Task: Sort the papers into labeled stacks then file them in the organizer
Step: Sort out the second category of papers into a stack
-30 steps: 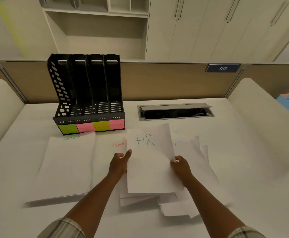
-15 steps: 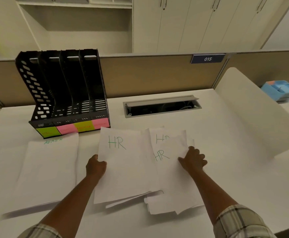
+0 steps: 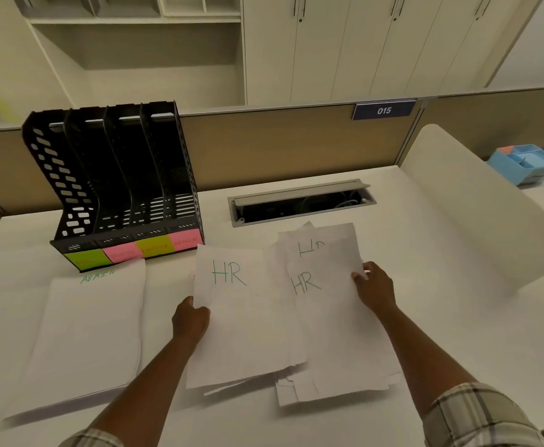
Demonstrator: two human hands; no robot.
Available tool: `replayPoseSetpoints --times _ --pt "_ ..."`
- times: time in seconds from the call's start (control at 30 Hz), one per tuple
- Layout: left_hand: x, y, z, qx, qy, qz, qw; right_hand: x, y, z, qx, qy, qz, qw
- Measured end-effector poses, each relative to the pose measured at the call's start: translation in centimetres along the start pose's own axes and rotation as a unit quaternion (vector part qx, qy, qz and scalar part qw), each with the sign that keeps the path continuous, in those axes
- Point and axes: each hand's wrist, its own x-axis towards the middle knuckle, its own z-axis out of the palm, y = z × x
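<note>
My left hand grips the left edge of a white sheet marked HR, which lies over a small stack in the middle of the desk. My right hand rests on the right edge of a loose pile of HR sheets beside it, thumb on the top sheet. A neat stack headed ADMIN lies to the left. The black four-slot organizer stands at the back left, with green, pink, yellow and pink labels along its base. Its slots look empty.
An open cable hatch is set in the white desk behind the papers. A tan partition with a sign reading 015 closes the back. A blue tray sits on the neighbouring desk at right.
The HR sheet, held up in both hands a second ago, now lies left of the pile. My right hand let go of it and moved right onto the pile's edge.
</note>
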Motion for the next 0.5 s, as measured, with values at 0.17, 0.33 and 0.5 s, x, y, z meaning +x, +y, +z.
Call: replayPoseSetpoints --times 0.17,0.33,0.5 --pt "-0.3 -0.3 -0.2 -0.008 -0.012 -0.005 1.000 -0.5 -0.7 -1.0 -0.054 -0.019 -0.012 0.998" --pt "-0.8 -0.2 -0.8 -0.023 -0.016 0.003 1.000 -2.7 -2.4 -1.8 0.035 0.071 -0.013 0.997" --pt "-0.9 -0.4 -1.4 -0.039 -0.028 0.012 0.999 -3.4 -4.7 -3.9 0.084 0.137 -0.037 0.986"
